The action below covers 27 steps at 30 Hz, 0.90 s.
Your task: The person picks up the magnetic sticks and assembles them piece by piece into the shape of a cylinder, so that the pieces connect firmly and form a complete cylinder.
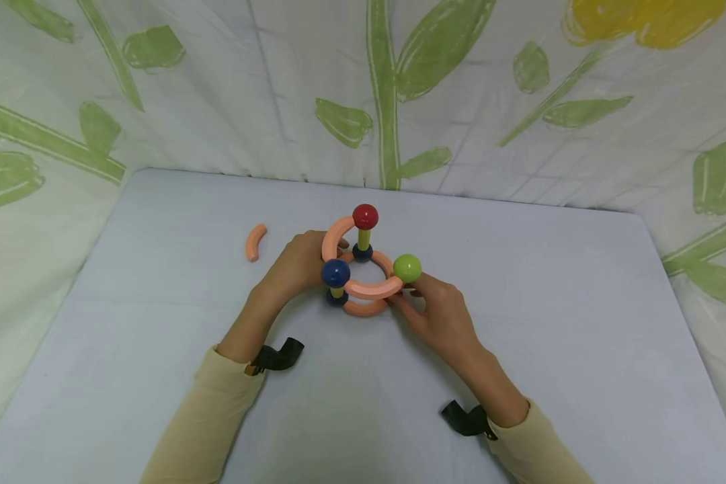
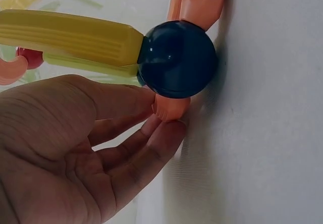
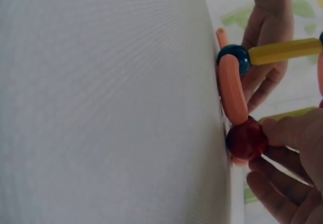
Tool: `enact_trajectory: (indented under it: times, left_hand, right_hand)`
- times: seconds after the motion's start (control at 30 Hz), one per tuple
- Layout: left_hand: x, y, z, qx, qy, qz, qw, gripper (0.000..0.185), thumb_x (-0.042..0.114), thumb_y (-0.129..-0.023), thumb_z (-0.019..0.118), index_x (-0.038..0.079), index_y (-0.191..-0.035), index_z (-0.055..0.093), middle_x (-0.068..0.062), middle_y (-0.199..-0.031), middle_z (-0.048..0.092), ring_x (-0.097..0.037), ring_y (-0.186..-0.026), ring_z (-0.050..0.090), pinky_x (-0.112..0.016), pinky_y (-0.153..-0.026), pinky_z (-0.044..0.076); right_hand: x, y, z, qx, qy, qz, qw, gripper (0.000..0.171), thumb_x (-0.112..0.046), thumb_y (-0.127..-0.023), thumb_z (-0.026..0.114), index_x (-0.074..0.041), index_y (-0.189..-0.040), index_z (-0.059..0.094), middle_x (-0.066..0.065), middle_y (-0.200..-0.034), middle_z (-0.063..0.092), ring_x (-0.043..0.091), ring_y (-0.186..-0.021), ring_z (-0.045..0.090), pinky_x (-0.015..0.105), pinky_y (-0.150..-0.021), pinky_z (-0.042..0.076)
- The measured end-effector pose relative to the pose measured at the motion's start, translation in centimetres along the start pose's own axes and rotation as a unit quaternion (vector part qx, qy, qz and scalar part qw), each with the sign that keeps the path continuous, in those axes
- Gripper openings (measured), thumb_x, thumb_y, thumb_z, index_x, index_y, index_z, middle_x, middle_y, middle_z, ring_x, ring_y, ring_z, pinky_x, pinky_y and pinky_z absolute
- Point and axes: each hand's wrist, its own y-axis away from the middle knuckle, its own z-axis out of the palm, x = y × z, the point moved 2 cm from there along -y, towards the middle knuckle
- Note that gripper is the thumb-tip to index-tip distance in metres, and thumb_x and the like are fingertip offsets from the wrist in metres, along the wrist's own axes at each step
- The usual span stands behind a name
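Near the middle of the pale surface [image 1: 157, 282]: a small toy frame [image 1: 366, 269] of curved orange bars, short yellow-green posts and glossy balls. Red ball [image 1: 366, 216] on top at 12 o'clock, blue ball [image 1: 335, 273] at 8 o'clock, green ball [image 1: 407, 268] at 3 o'clock, dark balls at the foot of the posts.

Left hand [image 1: 296, 265] against the frame's 9 o'clock side, fingers [image 2: 151, 133] nearly straight, tips touching the end of a lower orange bar beside a dark ball [image 2: 176, 57]; no closed grasp visible. Right hand [image 1: 438, 316] at 4 o'clock, fingertips pinching the frame just under the green ball; in the right wrist view, thumb pressed to a red ball [image 3: 246, 139] at the surface.

Probably light, hard and stiff piece by piece, yet loose at the joints; smooth balls likely slippery, so best held by the ribbed bars or posts, one hand steadying the base, with gentle pressure.

One spare orange bar [image 1: 255, 242] lying apart at 10 o'clock. Leaf-printed cloth [image 1: 399, 87] behind. No brand, label or writing readable anywhere.
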Motion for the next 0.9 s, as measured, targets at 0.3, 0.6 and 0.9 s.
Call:
enact_trajectory:
  times: [0.3, 0.6, 0.9]
  left_hand:
    - [-0.26, -0.1, 0.11, -0.022, 0.006, -0.029, 0.9993, 0.025, 0.026, -0.101, 0.07, 0.007, -0.117, 0.077, -0.012, -0.112, 0.078, -0.027, -0.101, 0.067, -0.044, -0.092, 0.056]
    - [0.19, 0.12, 0.11, -0.042, -0.014, -0.026, 0.9987, 0.033, 0.027, -0.097, 0.075, 0.007, -0.122, 0.068, -0.014, -0.111, 0.073, -0.031, -0.103, 0.067, -0.045, -0.089, 0.055]
    - [0.16, -0.52, 0.76, -0.014, -0.034, 0.028, 0.9989, 0.027, 0.026, -0.095, 0.08, 0.011, -0.108, 0.063, -0.007, -0.098, 0.069, -0.024, -0.088, 0.063, -0.039, -0.078, 0.054]
  right_hand:
    - [0.33, -0.2, -0.35, -0.005, -0.018, 0.015, 1.0, 0.034, -0.006, -0.092, 0.081, -0.002, -0.124, 0.07, 0.014, -0.118, 0.079, 0.028, -0.106, 0.078, 0.04, -0.085, 0.066]
    - [0.43, -0.14, -0.51, -0.013, -0.019, 0.027, 0.999, 0.037, -0.007, -0.092, 0.081, -0.005, -0.127, 0.068, 0.012, -0.12, 0.077, 0.027, -0.105, 0.078, 0.042, -0.085, 0.065]
    - [0.49, -0.1, -0.54, -0.032, -0.02, 0.045, 0.998, 0.037, -0.007, -0.091, 0.082, -0.006, -0.125, 0.069, 0.012, -0.113, 0.077, 0.025, -0.1, 0.078, 0.041, -0.084, 0.066]
